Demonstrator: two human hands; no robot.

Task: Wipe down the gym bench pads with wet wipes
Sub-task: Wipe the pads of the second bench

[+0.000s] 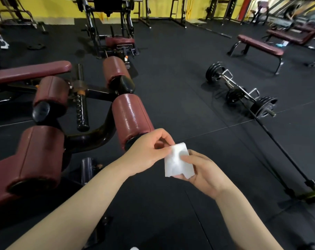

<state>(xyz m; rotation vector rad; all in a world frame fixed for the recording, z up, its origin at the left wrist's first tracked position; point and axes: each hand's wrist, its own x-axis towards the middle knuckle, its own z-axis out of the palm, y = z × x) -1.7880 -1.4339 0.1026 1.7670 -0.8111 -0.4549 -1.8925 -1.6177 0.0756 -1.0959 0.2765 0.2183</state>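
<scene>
Floor: black rubber floor [171, 73] fills the gym, running out to a yellow wall [162, 6] at the far end.
Near bench: maroon bench [1, 179] sits low on the left, its black frame [91, 136] curving up between the rollers.
Roller pads: four maroon roller pads here — the nearest right roller [129, 118] is shiny, just beyond the hands; the near left roller [39, 154] sits by the seat, and two more, the far left roller [50, 91] and far right roller [115, 69], stand behind.
Second bench: a flat maroon pad [30, 71] stretches out at far left, behind the rollers.
Flat bench: another flat bench [261, 46] stands well apart at upper right.
Barbell: a loaded barbell [241, 89] lies on the floor to the right, plates on both ends.
Left hand: left hand [147, 154] reaches in from lower left, thumb and forefinger curled and pinching the upper left edge of the wipe.
Right hand: right hand [203, 174] comes up underneath, thumb pressed on the face of the wipe, fingers curled behind it, gripping.
Wet wipe: white wet wipe [177, 160], folded into a small square, is held between both hands in the air, just in front of the nearest right roller and not touching any pad.
</scene>
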